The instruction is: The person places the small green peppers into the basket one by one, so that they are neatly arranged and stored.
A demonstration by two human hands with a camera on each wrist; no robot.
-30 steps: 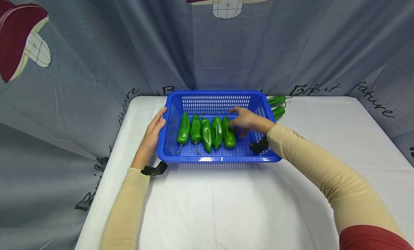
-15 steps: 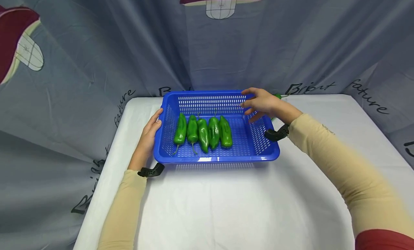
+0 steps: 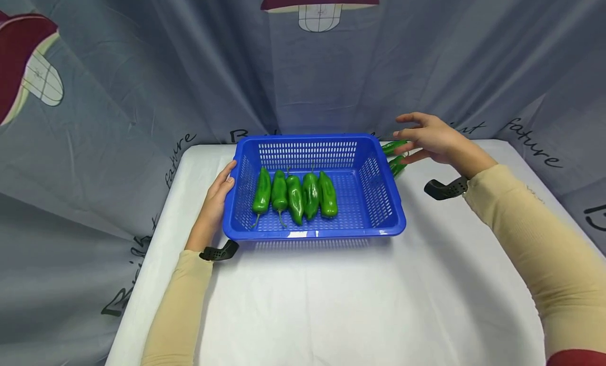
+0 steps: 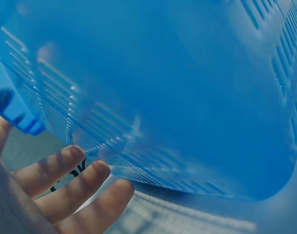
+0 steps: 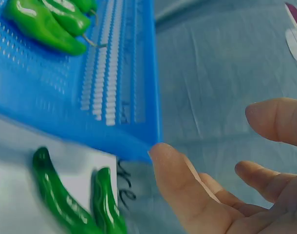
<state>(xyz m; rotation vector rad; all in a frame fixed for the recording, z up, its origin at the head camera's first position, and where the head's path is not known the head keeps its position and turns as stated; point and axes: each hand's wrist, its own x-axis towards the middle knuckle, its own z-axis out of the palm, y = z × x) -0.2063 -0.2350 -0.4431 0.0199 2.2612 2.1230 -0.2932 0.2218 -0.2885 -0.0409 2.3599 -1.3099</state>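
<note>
A blue plastic basket with slotted walls sits on the white-covered table. Inside it, several long green peppers lie side by side, toward the left. My left hand rests at the basket's left rim; the left wrist view shows its fingers extended along the outer wall. My right hand hangs in the air past the basket's back right corner, holding nothing, fingers spread. Partly below it in the head view, two green peppers lie on the table beside the basket's right wall.
The white tablecloth extends in front of the basket and to its right. A grey-blue curtain with lamp prints and lettering hangs behind and around the table.
My right hand has left the peppers inside the basket and moved right, over the rim, to above the two peppers outside. My left hand stays at the left rim.
</note>
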